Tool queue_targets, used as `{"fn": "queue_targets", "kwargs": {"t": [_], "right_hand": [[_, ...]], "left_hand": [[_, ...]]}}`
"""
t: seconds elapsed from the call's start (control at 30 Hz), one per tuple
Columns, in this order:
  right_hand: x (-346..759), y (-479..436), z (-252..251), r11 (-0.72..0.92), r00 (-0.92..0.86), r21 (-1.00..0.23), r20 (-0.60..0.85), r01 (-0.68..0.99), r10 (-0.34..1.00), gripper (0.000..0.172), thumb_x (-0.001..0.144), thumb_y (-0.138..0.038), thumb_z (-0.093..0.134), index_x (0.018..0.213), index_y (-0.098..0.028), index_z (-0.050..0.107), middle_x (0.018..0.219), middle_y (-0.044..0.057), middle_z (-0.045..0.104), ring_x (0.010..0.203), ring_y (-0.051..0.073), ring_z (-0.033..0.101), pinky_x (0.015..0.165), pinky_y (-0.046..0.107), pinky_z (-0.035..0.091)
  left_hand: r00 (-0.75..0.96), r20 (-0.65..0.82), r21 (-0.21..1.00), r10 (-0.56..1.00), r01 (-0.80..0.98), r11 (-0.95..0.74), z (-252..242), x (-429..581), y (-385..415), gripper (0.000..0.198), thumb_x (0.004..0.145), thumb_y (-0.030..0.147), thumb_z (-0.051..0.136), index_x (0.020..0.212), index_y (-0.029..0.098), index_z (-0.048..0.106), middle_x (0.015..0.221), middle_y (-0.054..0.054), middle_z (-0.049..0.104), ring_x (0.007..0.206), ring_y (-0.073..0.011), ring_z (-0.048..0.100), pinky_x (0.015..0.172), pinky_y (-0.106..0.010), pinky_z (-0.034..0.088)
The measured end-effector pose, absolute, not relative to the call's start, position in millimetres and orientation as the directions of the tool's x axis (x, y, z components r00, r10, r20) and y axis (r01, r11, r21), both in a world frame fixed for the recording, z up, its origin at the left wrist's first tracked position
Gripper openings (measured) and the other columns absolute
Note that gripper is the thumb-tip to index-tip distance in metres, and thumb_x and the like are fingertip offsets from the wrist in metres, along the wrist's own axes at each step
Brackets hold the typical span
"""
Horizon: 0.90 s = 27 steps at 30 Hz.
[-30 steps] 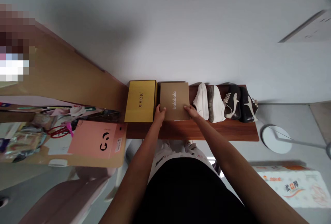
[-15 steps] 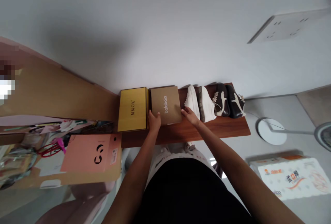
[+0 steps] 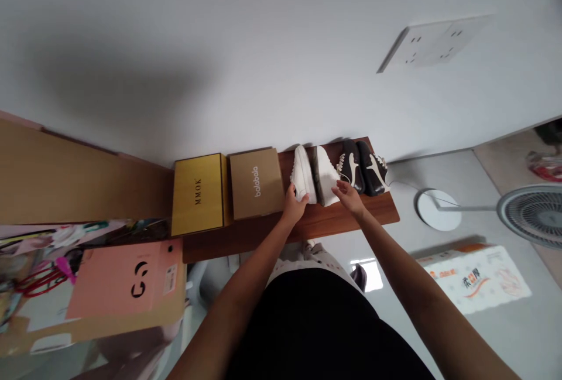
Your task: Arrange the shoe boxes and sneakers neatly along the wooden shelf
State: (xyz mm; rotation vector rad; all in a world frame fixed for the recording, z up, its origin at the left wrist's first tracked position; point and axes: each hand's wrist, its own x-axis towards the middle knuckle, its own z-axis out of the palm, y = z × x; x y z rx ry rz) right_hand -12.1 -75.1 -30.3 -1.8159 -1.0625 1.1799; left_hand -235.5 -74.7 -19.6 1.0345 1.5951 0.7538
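A pair of white sneakers stands side by side on a reddish-brown wooden bench, the left sneaker and the right sneaker. My left hand is at the near left end of the left sneaker, thumb and fingers apart, touching its side. At the right sneaker's right side is my right hand, fingers spread and not closed round it. A brown balabala shoebox lies left of the sneakers, beside a yellow MMOK shoebox. To the right stand two dark sneakers with cream stripes.
The wooden bench runs along a white wall with a socket plate. A pink box and clutter lie at the left. On the floor to the right are a fan and a tissue pack.
Both hands have left the balabala box and moved right to the white sneakers. The view has shifted right. The shoeboxes now stand close together, with the balabala box in line.
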Motion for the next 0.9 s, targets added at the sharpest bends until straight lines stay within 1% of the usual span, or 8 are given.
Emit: {"fn": "queue_targets", "kwargs": {"t": [0.17,0.3,0.47,0.6,0.67,0.77,0.83,0.9], "right_hand": [[3,-82,-46,-0.365,0.235,-0.834,-0.289,0.414,0.928,0.068,0.078,-0.053,0.072,0.133,-0.013,0.061,0.13,0.018,0.068,0.116,0.033,0.067,0.105,0.052,0.052],[4,-84,-53,-0.336,0.221,-0.778,-0.256,0.53,0.941,0.064,0.079,-0.04,0.07,0.135,-0.012,0.059,0.132,0.019,0.066,0.117,0.031,0.066,0.108,0.049,0.05],[1,-82,-54,-0.329,0.172,-0.747,-0.283,0.578,0.944,0.064,0.075,-0.029,0.073,0.136,-0.015,0.059,0.131,0.016,0.067,0.119,0.031,0.067,0.108,0.047,0.051],[-1,-78,-47,-0.372,0.115,-0.697,-0.387,0.613,0.915,0.067,0.075,-0.027,0.076,0.138,-0.016,0.055,0.131,0.015,0.068,0.12,0.029,0.066,0.103,0.043,0.053],[-1,-77,-42,-0.401,0.099,-0.641,-0.453,0.654,0.886,0.061,0.075,-0.028,0.077,0.131,-0.015,0.058,0.124,0.016,0.071,0.115,0.03,0.068,0.099,0.042,0.054],[-2,-75,-38,-0.413,0.081,-0.576,-0.513,0.706,0.855,0.039,0.076,-0.032,0.078,0.109,-0.016,0.064,0.105,0.013,0.073,0.103,0.029,0.07,0.089,0.039,0.055],[-2,-74,-37,-0.404,0.068,-0.568,-0.52,0.717,0.852,0.03,0.077,-0.037,0.077,0.096,-0.019,0.063,0.093,0.008,0.072,0.093,0.027,0.069,0.083,0.035,0.054],[-2,-72,-36,-0.387,0.049,-0.587,-0.508,0.711,0.86,0.028,0.076,-0.04,0.076,0.087,-0.021,0.06,0.084,0.004,0.07,0.085,0.024,0.067,0.076,0.032,0.052]], "left_hand": [[-0.196,-0.481,0.78,0.855,0.351,0.519,-34,-217,-68,0.094,0.079,0.03,0.081,0.157,0.009,0.033,0.163,-0.026,0.037,0.154,-0.0321,0.034,0.126,-0.04,0.025],[-0.224,-0.548,0.727,0.806,0.349,0.592,-42,-214,-67,0.099,0.08,0.034,0.082,0.158,0.008,0.028,0.165,-0.026,0.034,0.155,-0.0295,0.033,0.125,-0.036,0.026],[-0.202,-0.598,0.7,0.775,0.339,0.628,-45,-212,-68,0.093,0.081,0.033,0.081,0.156,0.01,0.031,0.157,-0.026,0.047,0.145,-0.0276,0.048,0.116,-0.035,0.038],[-0.17,-0.585,0.709,0.793,0.367,0.602,-44,-214,-67,0.07,0.081,0.031,0.08,0.141,0.011,0.049,0.141,-0.023,0.063,0.128,-0.0281,0.063,0.105,-0.038,0.048],[-0.153,-0.578,0.712,0.802,0.385,0.587,-43,-215,-66,0.058,0.081,0.031,0.08,0.13,0.011,0.058,0.132,-0.021,0.069,0.121,-0.0278,0.067,0.1,-0.037,0.05],[-0.135,-0.576,0.719,0.806,0.385,0.579,-44,-216,-66,0.049,0.08,0.031,0.082,0.12,0.011,0.063,0.124,-0.02,0.073,0.114,-0.0273,0.07,0.094,-0.035,0.053],[-0.138,-0.589,0.708,0.796,0.386,0.591,-45,-217,-65,0.046,0.079,0.031,0.083,0.116,0.01,0.065,0.121,-0.02,0.074,0.111,-0.0271,0.071,0.091,-0.034,0.053],[-0.149,-0.601,0.696,0.785,0.385,0.606,-46,-216,-63,0.046,0.078,0.031,0.085,0.114,0.01,0.066,0.118,-0.019,0.075,0.109,-0.0269,0.071,0.089,-0.033,0.054]]}}
